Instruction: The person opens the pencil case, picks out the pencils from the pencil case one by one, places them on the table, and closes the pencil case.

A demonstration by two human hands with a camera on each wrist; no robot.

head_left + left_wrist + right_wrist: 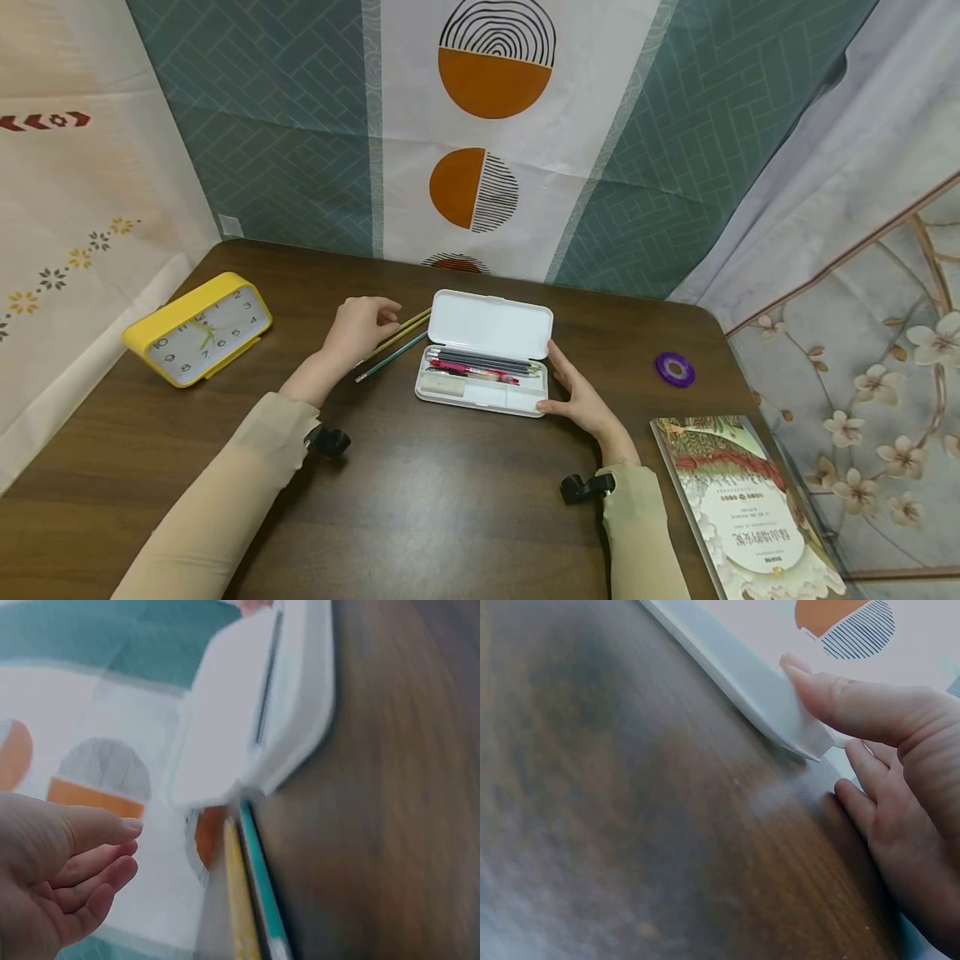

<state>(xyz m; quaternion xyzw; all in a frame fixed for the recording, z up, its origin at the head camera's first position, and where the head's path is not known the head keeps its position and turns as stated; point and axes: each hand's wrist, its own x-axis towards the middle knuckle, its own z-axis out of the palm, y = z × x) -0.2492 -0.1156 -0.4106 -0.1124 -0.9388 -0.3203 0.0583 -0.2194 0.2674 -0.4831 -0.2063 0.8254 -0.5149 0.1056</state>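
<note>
An open white pencil case [482,402] lies on the table, its lid [491,323] tipped back. Inside are several dark pencils [487,358], a pink-red pen [472,369] and a whitish eraser [442,384]. My right hand [581,400] holds the case's right end, thumb at the front corner, fingers along the side; the right wrist view shows the thumb [855,705] over the rim. Left of the case, my left hand [363,327] hovers by yellow pencils [412,322] and a teal pencil [397,354]. Its fingers [94,877] are loosely bent, with nothing between them.
A yellow alarm clock [202,329] stands at the left of the brown table [450,500]. On the right lie a purple ring-shaped roll [676,369] and a book [742,500]. Patterned cloths hang behind the table and at both sides.
</note>
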